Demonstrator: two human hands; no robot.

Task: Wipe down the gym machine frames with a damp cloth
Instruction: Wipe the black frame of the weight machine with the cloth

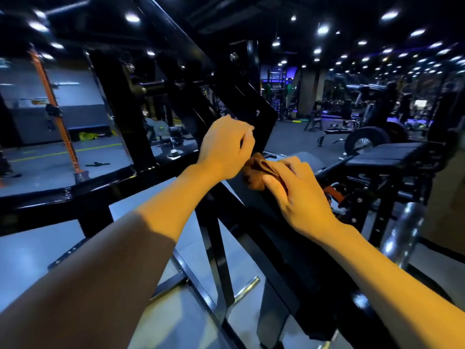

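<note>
Forearms low in view, we reach over the black frame [254, 210]. Our right hand [299, 195] pinches the bunched brown cloth [259, 170] against the sloped bar, likely regathering it, while our left hand [226, 149], fingers curled, tugs its upper edge just beside.
</note>
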